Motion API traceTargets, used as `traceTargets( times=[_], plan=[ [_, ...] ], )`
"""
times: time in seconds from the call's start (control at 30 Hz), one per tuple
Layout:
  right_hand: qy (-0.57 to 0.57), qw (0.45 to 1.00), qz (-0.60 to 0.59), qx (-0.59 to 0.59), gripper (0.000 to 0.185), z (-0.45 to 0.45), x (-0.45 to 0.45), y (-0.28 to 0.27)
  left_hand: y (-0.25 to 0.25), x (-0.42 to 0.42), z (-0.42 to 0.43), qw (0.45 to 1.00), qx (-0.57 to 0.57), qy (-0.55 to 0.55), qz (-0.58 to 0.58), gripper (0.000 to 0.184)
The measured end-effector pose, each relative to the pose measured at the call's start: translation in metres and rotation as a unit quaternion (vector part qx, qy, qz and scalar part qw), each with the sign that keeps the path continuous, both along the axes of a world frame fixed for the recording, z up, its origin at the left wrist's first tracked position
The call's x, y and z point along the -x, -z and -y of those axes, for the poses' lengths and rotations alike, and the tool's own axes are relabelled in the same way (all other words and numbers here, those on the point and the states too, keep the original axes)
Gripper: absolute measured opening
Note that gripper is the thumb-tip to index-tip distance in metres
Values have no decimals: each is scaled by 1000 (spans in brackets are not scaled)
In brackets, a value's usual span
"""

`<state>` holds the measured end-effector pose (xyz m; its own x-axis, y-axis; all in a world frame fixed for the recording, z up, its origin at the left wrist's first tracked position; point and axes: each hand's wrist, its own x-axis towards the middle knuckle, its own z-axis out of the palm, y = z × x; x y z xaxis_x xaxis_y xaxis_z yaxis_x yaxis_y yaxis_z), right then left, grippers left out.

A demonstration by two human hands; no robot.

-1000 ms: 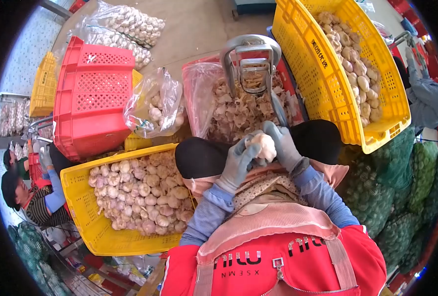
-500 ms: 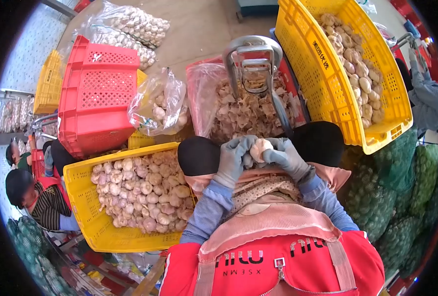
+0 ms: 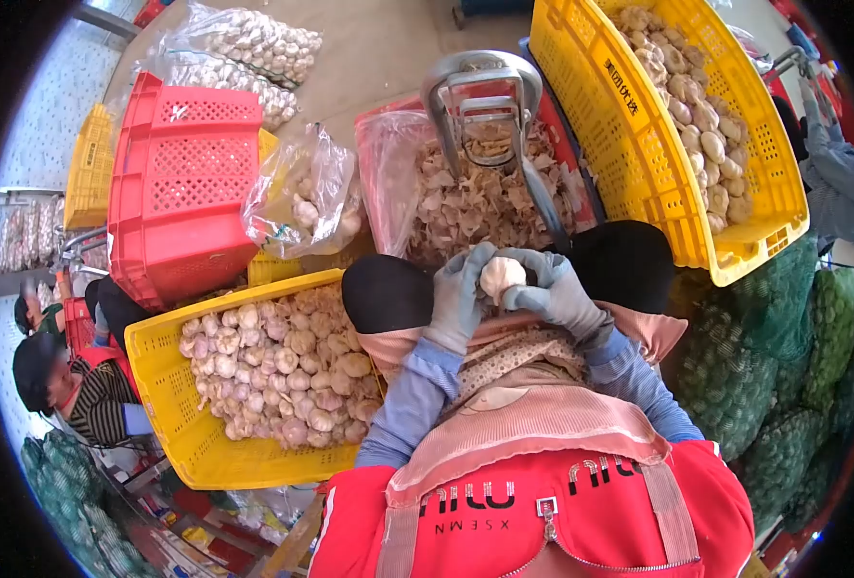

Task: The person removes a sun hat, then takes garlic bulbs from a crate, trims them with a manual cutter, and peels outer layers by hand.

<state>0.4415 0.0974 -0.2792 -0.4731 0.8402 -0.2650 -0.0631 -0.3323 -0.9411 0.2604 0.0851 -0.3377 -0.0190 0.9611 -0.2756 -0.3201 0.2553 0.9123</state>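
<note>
A whitish garlic bulb [image 3: 501, 277] is held between my two gloved hands, above my lap. My left hand [image 3: 460, 294] grips it from the left, its fingers curled around that side. On the other side, my right hand [image 3: 560, 293] pinches the bulb with thumb and fingers. Just beyond the hands lies a heap of dry garlic skins [image 3: 485, 207] in a red crate lined with clear plastic. A metal frame with a curved top [image 3: 482, 72] rises over the skins.
To my left stands a yellow crate [image 3: 225, 470] of garlic bulbs; to my right, a tilted yellow crate [image 3: 605, 125] holds more. A bag with bulbs [image 3: 307, 207] leans by red crates [image 3: 186, 193]. Green net sacks [image 3: 735, 385] pile at right. Co-workers sit on both sides.
The garlic bulb has turned in my fingers and shifted slightly left, showing a paler side. Both hands remain on it. The whole view has shifted a little.
</note>
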Motion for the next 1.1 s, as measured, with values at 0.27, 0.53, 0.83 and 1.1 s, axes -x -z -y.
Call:
traceTargets(
  times=[0.27,0.53,0.83,1.1],
  plan=[
    [163,980,108,-30,30,-3,7,42,-13,8,12,966,119,110,200,55],
    [114,993,-11,8,58,3,6,16,-13,6,4,998,48,17,43,41],
    [119,985,-96,85,62,8,-3,28,-10,14,-5,994,98,12,-43,32],
    [170,976,46,-128,39,4,2,27,-15,20,-1,981,44,139,130,61]
  ],
)
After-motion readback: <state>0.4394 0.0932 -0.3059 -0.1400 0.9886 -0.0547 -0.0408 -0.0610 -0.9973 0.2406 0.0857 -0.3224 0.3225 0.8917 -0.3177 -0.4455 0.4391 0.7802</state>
